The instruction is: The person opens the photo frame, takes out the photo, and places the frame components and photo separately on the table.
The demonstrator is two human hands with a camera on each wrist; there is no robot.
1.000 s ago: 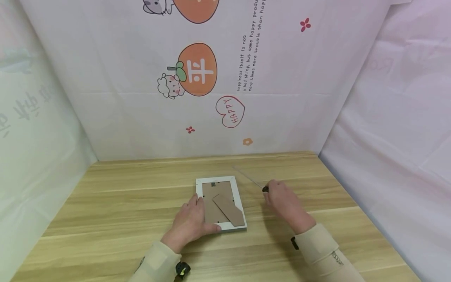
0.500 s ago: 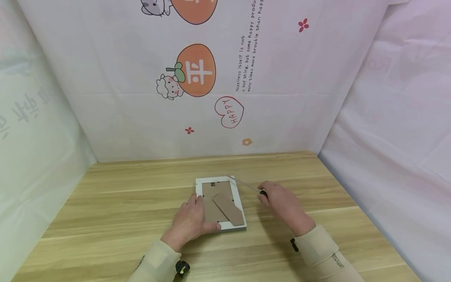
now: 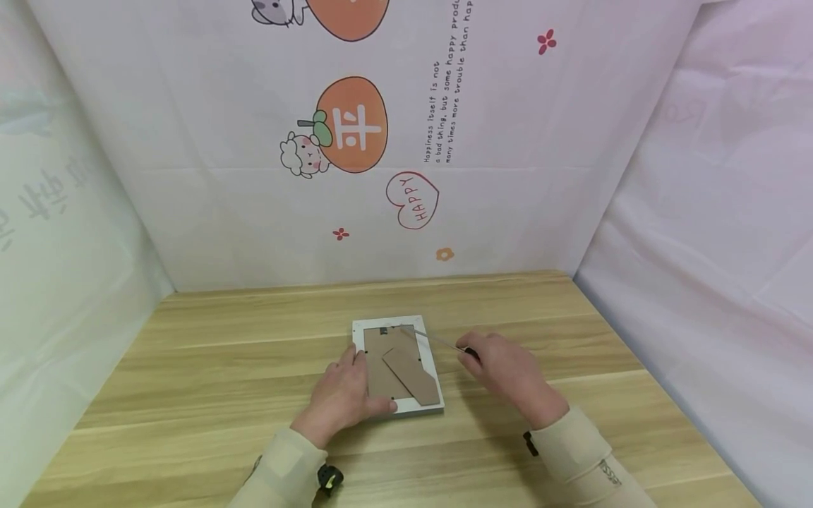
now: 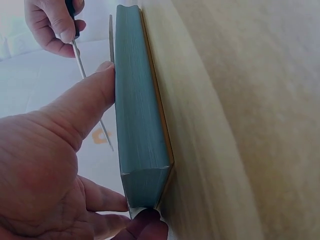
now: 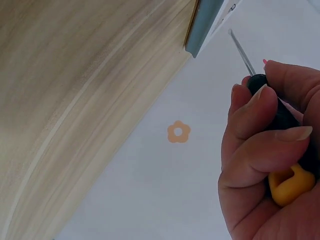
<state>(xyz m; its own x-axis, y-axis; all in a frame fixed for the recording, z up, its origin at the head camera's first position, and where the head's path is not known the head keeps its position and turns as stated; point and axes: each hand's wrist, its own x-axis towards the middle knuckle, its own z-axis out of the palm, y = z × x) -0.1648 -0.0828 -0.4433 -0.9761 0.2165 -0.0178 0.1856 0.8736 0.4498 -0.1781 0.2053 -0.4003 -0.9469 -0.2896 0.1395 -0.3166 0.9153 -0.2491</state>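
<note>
A picture frame (image 3: 379,374) lies face down on the table, its white rim and brown backing board uppermost. Its brown stand (image 3: 414,379) rests slantwise across the board, and small dark tabs show round the board's edge. My left hand (image 3: 339,395) grips the near left corner, thumb at the near edge and fingers along the left side. In the left wrist view the frame's blue-grey side (image 4: 140,100) fills the middle. My right hand (image 3: 508,370) holds a screwdriver (image 5: 243,52) by its black and yellow handle. Its shaft points left over the frame's upper right part, the tip raised off the board.
The wood-grain table (image 3: 222,367) extends around the frame. A white printed cloth (image 3: 508,176) hangs behind the table's back edge, and white cloths (image 3: 711,247) hang at both sides.
My right hand has moved left and slightly nearer, carrying the screwdriver's tip from beyond the frame's upper right corner to over the backing board. My left hand and the frame stay put.
</note>
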